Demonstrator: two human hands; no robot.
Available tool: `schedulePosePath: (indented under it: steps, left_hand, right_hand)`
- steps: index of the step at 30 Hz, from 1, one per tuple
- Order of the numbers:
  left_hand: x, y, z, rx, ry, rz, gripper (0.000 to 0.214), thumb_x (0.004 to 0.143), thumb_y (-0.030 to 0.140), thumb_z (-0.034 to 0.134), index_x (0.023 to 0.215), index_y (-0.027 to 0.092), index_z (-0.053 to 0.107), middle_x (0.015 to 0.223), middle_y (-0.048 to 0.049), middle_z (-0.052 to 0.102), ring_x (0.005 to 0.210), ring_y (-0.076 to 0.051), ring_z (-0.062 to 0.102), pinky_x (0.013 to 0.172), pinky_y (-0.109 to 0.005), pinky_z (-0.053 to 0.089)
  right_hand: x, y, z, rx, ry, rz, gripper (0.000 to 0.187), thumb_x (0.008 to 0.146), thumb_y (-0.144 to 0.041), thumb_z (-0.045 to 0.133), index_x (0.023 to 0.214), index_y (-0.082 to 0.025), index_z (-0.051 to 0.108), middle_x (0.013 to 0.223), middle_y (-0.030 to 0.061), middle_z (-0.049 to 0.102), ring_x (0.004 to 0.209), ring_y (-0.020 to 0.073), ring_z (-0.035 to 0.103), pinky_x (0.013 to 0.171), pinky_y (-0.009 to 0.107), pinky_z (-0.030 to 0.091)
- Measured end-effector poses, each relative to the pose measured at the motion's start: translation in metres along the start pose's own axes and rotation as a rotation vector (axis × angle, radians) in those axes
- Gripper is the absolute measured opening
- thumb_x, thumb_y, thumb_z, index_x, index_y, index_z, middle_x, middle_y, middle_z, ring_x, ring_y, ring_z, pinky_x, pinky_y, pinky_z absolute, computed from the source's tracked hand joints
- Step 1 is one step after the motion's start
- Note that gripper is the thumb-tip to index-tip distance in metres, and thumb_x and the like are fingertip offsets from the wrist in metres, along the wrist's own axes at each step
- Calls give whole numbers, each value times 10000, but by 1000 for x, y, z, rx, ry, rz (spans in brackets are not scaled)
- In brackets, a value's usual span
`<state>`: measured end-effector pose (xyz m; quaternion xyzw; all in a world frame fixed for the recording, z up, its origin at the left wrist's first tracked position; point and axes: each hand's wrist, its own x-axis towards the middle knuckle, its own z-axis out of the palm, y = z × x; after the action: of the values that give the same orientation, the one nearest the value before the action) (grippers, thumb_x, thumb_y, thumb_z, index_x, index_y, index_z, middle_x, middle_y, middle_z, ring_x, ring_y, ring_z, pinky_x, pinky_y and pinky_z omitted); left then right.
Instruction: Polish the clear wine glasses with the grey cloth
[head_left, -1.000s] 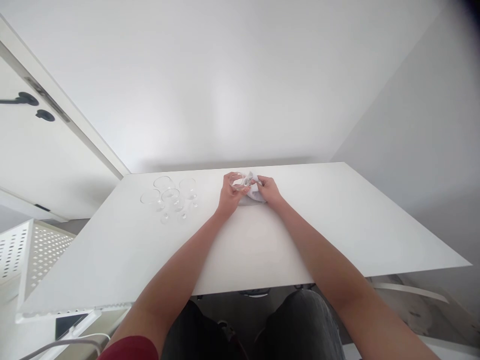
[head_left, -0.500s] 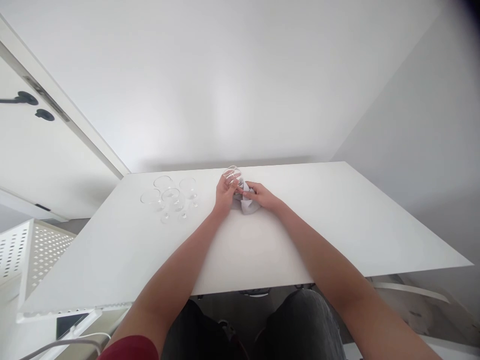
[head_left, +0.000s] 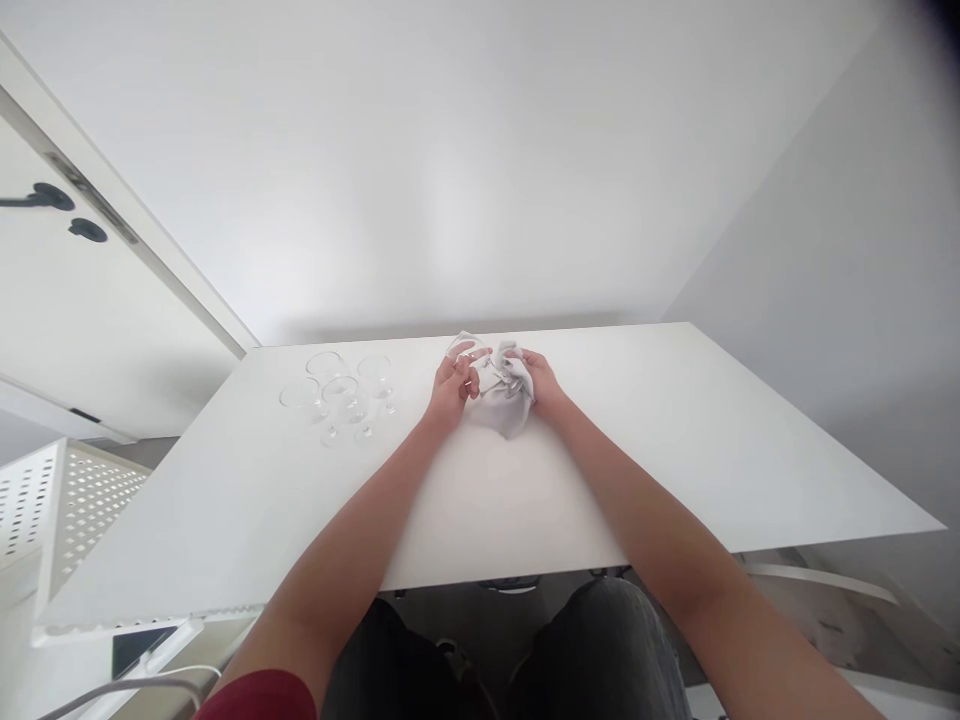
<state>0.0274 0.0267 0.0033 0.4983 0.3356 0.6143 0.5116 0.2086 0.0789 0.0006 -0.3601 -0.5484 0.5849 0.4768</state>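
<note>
My left hand (head_left: 452,388) and my right hand (head_left: 541,381) meet over the far middle of the white table (head_left: 675,450). Between them is a clear stemmed glass (head_left: 471,357), mostly wrapped in a pale grey cloth (head_left: 504,398). The left hand's fingers curl round the glass. The right hand presses the bunched cloth against it from the right. Only a bit of the glass rim shows above the cloth.
Several clear stemmed glasses (head_left: 339,393) stand in a cluster to the left of my hands. A white perforated bin (head_left: 67,500) sits beyond the table's left edge, below a white door with a black handle (head_left: 45,196). Walls close the back and right.
The cloth has come up from beside the glass and now covers most of it. My right hand has shifted up and right with the cloth; the left hand stays on the glass.
</note>
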Motion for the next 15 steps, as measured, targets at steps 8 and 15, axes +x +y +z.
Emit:
schedulePosePath:
  steps: [8,15]
  left_hand:
    - [0,0,-3,115,211,116,569,883,580,671,1352,275,565,1294,-115,670,541,-52,474,480,-241,451]
    - [-3,1,2,252,259,132,588,804,490,790,1327,303,595,1278,-81,657,563,-46,476,485,-221,472]
  right_hand:
    - [-1,-3,-4,-299,88,-187,253,725,-369,735,638,-208,560,681,-11,595,648,160,531,626,287,409]
    - [-18,-9,15,-860,-380,-371,422,760,-145,546,1117,-272,730,1261,22,683,766,176,617,747,315,464]
